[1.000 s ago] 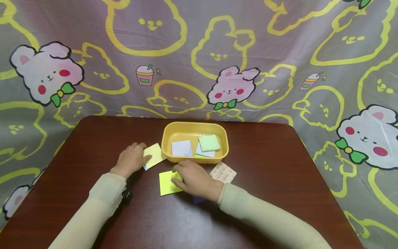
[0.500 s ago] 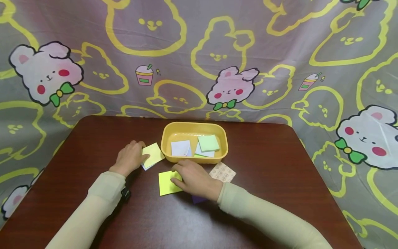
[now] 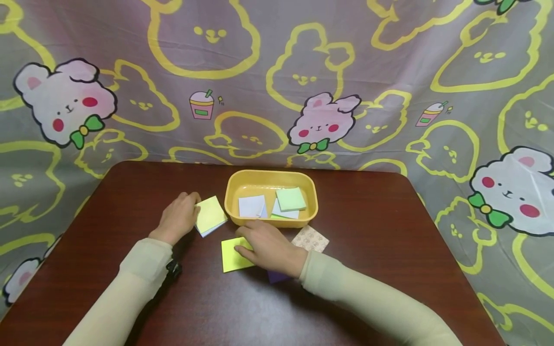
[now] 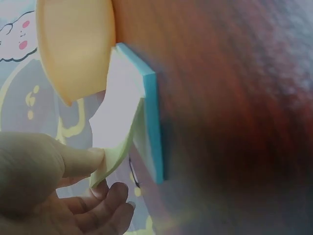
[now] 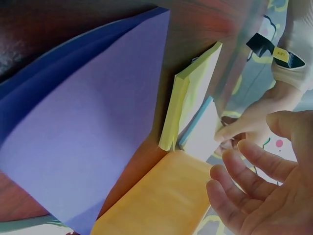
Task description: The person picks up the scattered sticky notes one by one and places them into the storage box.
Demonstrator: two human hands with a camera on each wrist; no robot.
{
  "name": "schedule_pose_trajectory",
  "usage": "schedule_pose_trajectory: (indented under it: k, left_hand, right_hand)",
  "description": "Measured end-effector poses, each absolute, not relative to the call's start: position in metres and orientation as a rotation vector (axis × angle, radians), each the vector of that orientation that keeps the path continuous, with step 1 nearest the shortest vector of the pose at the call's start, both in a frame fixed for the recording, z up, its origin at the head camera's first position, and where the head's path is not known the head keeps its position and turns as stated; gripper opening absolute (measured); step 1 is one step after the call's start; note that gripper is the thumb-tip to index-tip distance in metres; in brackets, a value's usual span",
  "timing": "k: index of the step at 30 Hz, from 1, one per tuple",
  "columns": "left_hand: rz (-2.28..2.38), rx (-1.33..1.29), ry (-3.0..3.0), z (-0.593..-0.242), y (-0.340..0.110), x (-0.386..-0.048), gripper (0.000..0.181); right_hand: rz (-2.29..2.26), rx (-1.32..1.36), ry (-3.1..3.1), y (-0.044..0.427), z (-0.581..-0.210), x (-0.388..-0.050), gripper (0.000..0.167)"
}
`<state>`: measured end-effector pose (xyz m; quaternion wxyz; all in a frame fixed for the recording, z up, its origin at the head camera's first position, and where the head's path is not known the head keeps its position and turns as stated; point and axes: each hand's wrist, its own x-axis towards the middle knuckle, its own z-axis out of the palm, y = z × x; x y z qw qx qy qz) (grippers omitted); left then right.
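My left hand pinches the left edge of a pale yellow sticky note pad, left of the yellow tray. In the left wrist view the thumb and a finger bend its edge up, away from a blue sticky note pad lying beneath it. My right hand is over the right part of a bright yellow sticky note pad in front of the tray. The right wrist view shows that hand's fingers spread and loosely bent, gripping nothing. Below the right wrist a purple pad is partly hidden.
The yellow tray holds a light green pad over a white one, and another whitish pad at its left. A patterned beige pad lies before its right corner. The brown table meets a patterned cloth behind.
My left hand has shifted slightly left, and the pale yellow pad has moved with it, a little farther from the tray. The right hand has hardly moved.
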<state>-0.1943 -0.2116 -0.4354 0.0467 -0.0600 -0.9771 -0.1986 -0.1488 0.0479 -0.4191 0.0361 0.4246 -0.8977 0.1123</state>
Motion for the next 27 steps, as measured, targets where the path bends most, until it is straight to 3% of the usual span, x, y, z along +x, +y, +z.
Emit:
schedule_pose_trajectory:
  k: [27]
  left_hand:
    - [-0.601, -0.219, -2.91, -0.402, -0.208, -0.183, 0.008]
  right_hand:
    - [0.33, 1.3, -2.719, 0.028, -0.404, -0.158, 0.022]
